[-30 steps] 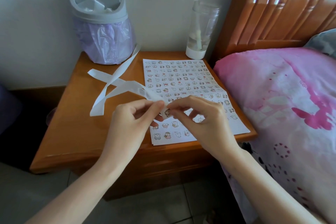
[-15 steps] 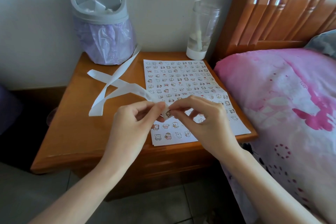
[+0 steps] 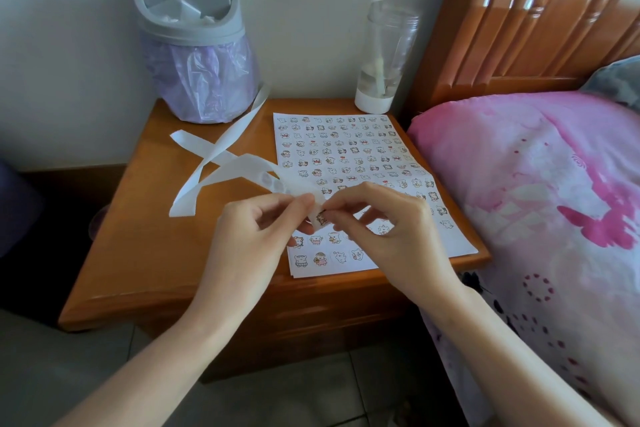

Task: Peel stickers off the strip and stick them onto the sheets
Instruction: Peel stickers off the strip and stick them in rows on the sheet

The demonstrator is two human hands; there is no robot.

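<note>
A bed (image 3: 540,204) covered in pink patterned fabric is seen along the right side, with a slatted wooden headboard (image 3: 533,17) rising behind it. Just beside the bed stands a wooden counter (image 3: 145,253), set against a pale wall. At the counter's back left corner a grey bin (image 3: 197,55) lined with a purple bag is placed, and at the back right a clear jar (image 3: 384,55) with a white base is found, a white stick standing inside it. The right half of the counter is covered by white sheets (image 3: 349,156), stacked flat and filled with rows of small cartoon stickers; the near edge of the stack reaches almost to the counter's front edge. A long white strip (image 3: 221,166) is looped and crossed over itself on the counter to the left of the sheets, with one end trailing back toward the bin and the other raised to the hands. The left hand (image 3: 252,239) is held above the near part of the sheets, with the raised end of the strip pinched between thumb and forefinger. The right hand (image 3: 388,229) is brought up against it, its thumb and forefinger closed on a small sticker (image 3: 321,218) at the strip's end. Whether the sticker is fully free of the strip cannot be told.
</note>
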